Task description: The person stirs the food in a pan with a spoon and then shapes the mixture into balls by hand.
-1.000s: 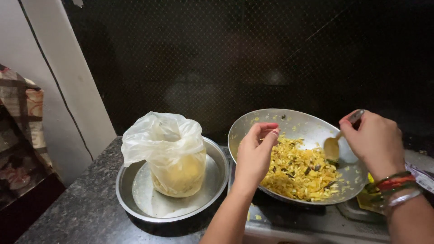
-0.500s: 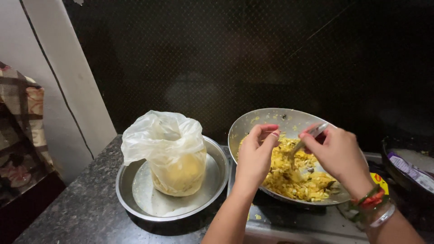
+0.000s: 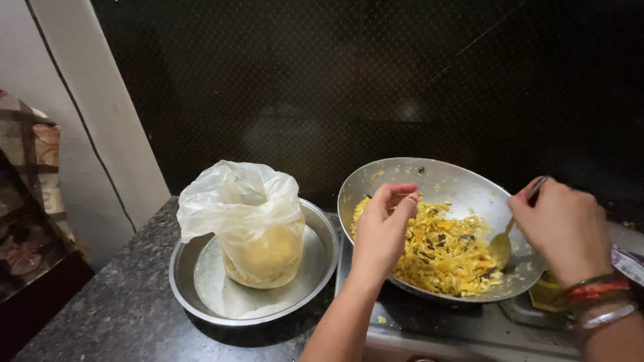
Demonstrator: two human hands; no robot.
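A round steel pan [image 3: 439,175] sits on the stove and holds a heap of yellow chopped food [image 3: 439,251]. My right hand [image 3: 567,228] grips a spoon [image 3: 504,241] whose bowl rests in the food at the pan's right side. My left hand [image 3: 384,228] hovers over the pan's left half, fingers curled together, holding nothing that I can see. To the left, a thin plastic bag [image 3: 249,214] with yellowish contents stands upright in a wide steel bowl [image 3: 191,295].
The stove [image 3: 463,328] stands on a dark speckled stone counter [image 3: 107,315]. A dark tiled wall rises close behind. A pale wall edge and a patterned cloth [image 3: 30,154] are at the far left. A yellow packet [image 3: 547,295] lies under the pan's right rim.
My right hand has swung the spoon from the middle of the pan back to its right side. My left hand has stayed over the pan's left half.
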